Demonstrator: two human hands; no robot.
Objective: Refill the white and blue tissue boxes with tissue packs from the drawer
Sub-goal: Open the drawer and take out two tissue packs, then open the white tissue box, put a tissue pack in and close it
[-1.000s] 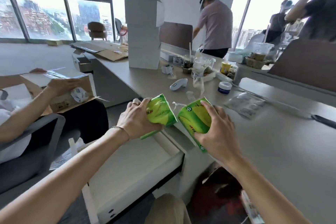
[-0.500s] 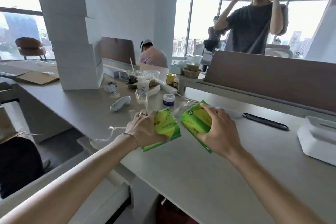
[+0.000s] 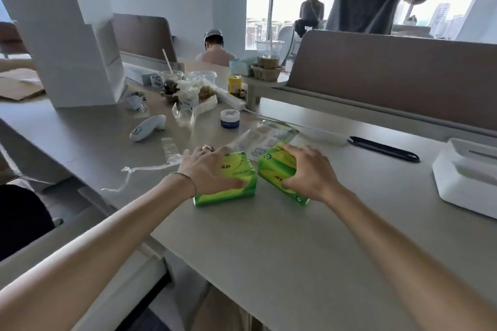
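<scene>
Two green tissue packs sit side by side on the grey desk [image 3: 282, 250]. My left hand [image 3: 207, 172] grips the left pack [image 3: 236, 180] from above, and that pack rests flat on the desk. My right hand [image 3: 309, 172] grips the right pack [image 3: 274, 172], which is tilted with its far end raised. A white tissue box [image 3: 465, 183] stands at the right edge of the desk, apart from both hands. No blue box is in view. The drawer front [image 3: 88, 258] shows at the lower left under my left forearm.
Beyond the packs lie an empty clear wrapper [image 3: 263, 137], a blue-lidded jar [image 3: 230, 119], a white handheld device [image 3: 148, 130], cups and food clutter, and a black pen-like object [image 3: 384, 148]. Tall white cartons [image 3: 67, 35] stand at left. A brown divider [image 3: 390, 75] backs the desk; people stand behind it.
Both hands carried the packs from above the open drawer rightward and down onto the desk. My view swung right, bringing the white tissue box into sight.
</scene>
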